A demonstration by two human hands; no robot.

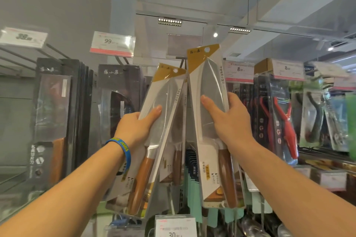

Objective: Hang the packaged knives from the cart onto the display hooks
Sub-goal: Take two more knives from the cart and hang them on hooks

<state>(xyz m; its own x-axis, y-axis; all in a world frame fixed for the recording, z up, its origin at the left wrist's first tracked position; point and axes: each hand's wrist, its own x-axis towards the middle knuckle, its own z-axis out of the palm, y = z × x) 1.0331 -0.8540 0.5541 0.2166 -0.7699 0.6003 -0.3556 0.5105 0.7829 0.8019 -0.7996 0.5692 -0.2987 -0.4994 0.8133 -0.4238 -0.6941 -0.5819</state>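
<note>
My left hand [135,127] grips a packaged knife [159,113] with a gold top and a brown wooden handle, tilted to the right. My right hand [230,121] grips a second packaged knife [208,75] of the same kind, held upright and higher, its hang hole near the top. A display hook [182,63] shows as a dark rod between the two gold tops. More of the same knife packs [178,159] hang behind, between my hands. The cart is out of view.
Dark boxed cleavers [55,121] hang at left under a price tag [112,44] reading 99. Red-handled tools in packs [277,119] and other gadgets hang at right. Another price tag [176,226] sits low in the middle, with teal packs beside it.
</note>
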